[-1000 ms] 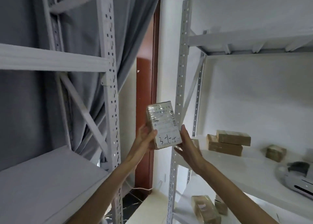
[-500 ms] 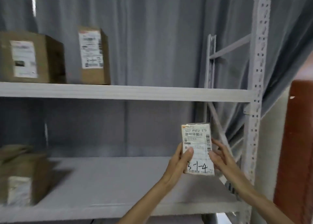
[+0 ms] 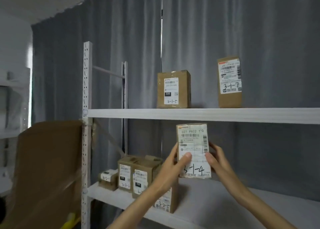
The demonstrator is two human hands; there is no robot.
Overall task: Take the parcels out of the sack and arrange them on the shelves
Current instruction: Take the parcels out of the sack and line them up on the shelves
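Both of my hands grip one small parcel (image 3: 193,150), holding it upright in the air in front of the shelves. My left hand (image 3: 170,169) clasps its left edge, with the thumb pressed on the white label. My right hand (image 3: 219,161) clasps the right edge, its thumb on the label too. The label faces me and carries the handwritten mark 3-1-4 near the bottom. The parcel sits between the upper shelf (image 3: 207,115) and the lower shelf (image 3: 225,199), touching neither that I can see.

At 12 o'clock from the held parcel, a brown box marked 3-1-5 (image 3: 173,89) stands on the upper shelf. At 1 o'clock, a taller narrow box marked 3-1-7 (image 3: 229,82) stands on the same shelf, well apart from the first.

At 8 o'clock, a cluster of labelled boxes (image 3: 133,176) stands on the lower shelf at its left end, close together. Another box (image 3: 167,201) stands just beside them, partly hidden behind my left wrist.

A white perforated post (image 3: 86,124) holds the shelves at 9 o'clock. Further out at 9 o'clock, a large brown sheet of cardboard (image 3: 48,168) leans, blurred. Grey curtains (image 3: 259,38) hang behind everything.
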